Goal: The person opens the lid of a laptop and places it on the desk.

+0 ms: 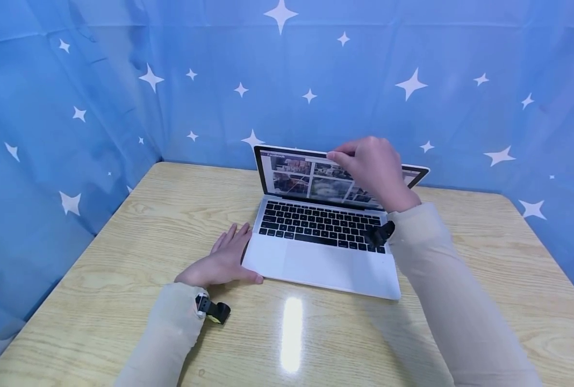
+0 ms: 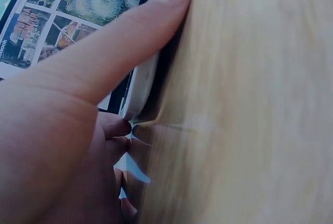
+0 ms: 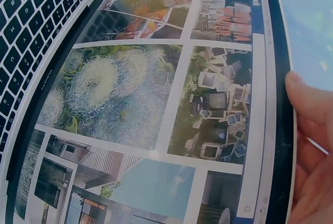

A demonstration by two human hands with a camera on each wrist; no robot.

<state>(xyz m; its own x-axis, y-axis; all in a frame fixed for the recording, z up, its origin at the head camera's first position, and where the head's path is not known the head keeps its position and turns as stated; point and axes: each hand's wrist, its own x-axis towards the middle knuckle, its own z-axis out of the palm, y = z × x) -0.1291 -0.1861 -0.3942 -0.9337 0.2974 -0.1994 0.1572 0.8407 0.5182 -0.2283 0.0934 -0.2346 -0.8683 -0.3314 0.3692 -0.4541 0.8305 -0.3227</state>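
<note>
A silver laptop (image 1: 316, 266) stands unfolded on the wooden table, its black keyboard (image 1: 321, 223) facing up. Several pictures in a grid show on the lit screen (image 3: 119, 94), which is raised from the base. At the top edge of the lid, my right hand (image 1: 376, 164) pinches the rim between thumb and fingers. My left hand (image 1: 221, 260) lies at the base's front left corner, fingers stretched along the left side. Its thumb (image 2: 119, 47) extends across the front edge. Part of the screen's right side is hidden behind my right hand.
The light wooden table (image 1: 137, 258) runs around the laptop on all sides. Behind it and at both sides hangs a blue cloth (image 1: 209, 54) with white stars. Black straps (image 1: 212, 309) with small devices sit on both wrists. A bright reflection marks the tabletop in front.
</note>
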